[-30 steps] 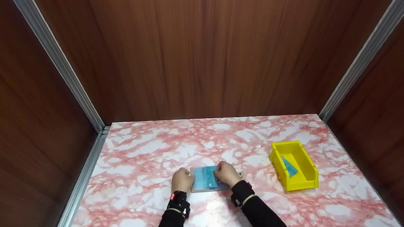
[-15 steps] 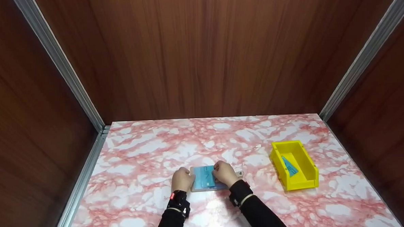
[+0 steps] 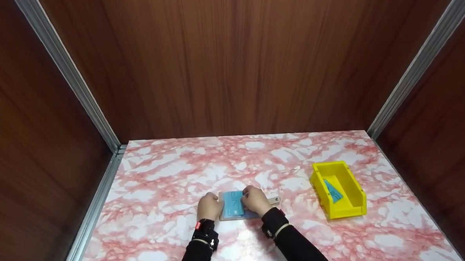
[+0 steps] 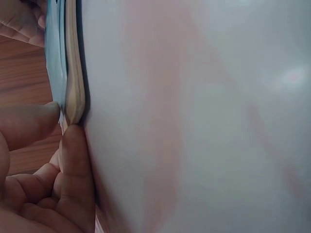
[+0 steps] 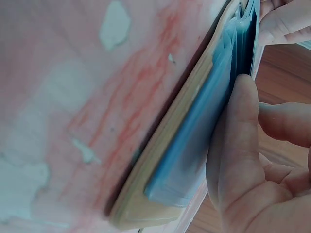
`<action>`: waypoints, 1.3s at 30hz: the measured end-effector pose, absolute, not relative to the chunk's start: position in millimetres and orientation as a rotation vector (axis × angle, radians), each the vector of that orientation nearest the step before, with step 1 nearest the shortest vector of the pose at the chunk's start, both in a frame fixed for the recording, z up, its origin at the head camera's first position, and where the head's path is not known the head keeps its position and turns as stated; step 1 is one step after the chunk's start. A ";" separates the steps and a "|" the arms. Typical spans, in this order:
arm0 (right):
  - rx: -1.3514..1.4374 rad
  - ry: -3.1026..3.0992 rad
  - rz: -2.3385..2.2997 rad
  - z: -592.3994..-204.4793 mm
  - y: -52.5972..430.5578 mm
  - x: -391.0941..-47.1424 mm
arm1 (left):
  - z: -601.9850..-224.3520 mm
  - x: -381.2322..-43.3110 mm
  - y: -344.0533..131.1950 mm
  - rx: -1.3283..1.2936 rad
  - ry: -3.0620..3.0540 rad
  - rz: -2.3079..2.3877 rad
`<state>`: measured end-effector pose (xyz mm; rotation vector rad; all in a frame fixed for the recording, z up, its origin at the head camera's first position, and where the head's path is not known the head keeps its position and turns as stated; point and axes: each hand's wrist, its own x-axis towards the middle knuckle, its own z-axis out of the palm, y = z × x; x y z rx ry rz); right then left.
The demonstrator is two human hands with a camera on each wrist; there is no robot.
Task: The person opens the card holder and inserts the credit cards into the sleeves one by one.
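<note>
A beige card holder (image 4: 74, 92) with clear sleeves (image 5: 187, 145) lies opened out on the table. My left hand (image 3: 209, 207) pinches its left edge between thumb and finger. A light-blue card (image 3: 232, 203) with dark lettering lies over the holder's left half, mostly within a sleeve. At the card's right edge, my right hand (image 3: 256, 202) pinches it, the other fingers curled. In the right wrist view this hand's fingertips stand at the sleeve openings, and part of the card is hidden. The holder's snap strap (image 3: 275, 200) sticks out beyond the right hand.
A yellow bin (image 3: 348, 212) stands on the right of the red-and-white marbled table (image 3: 162, 231). Inside it leans another blue lettered piece (image 3: 333, 191), seen as a triangle. Brown wood-grain panels (image 3: 229, 64) enclose the table at the back and sides.
My right hand has moved left, and the blue card has slid left with it, deeper over the holder's left half. The left hand has kept its place.
</note>
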<state>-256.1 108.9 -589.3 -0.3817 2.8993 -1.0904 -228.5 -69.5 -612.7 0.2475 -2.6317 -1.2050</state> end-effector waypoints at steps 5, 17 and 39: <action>-0.442 2.915 -1.060 -589.5 107.8 -256.1 | -613.7 -229.5 -69.9 0.239 -2.631 -1.196; -0.554 2.972 -0.964 -590.3 103.3 -254.8 | -613.4 -230.1 -70.1 0.260 -2.651 -1.218; -0.602 2.896 -0.980 -587.5 107.8 -253.2 | -612.0 -228.6 -69.3 0.263 -2.674 -1.214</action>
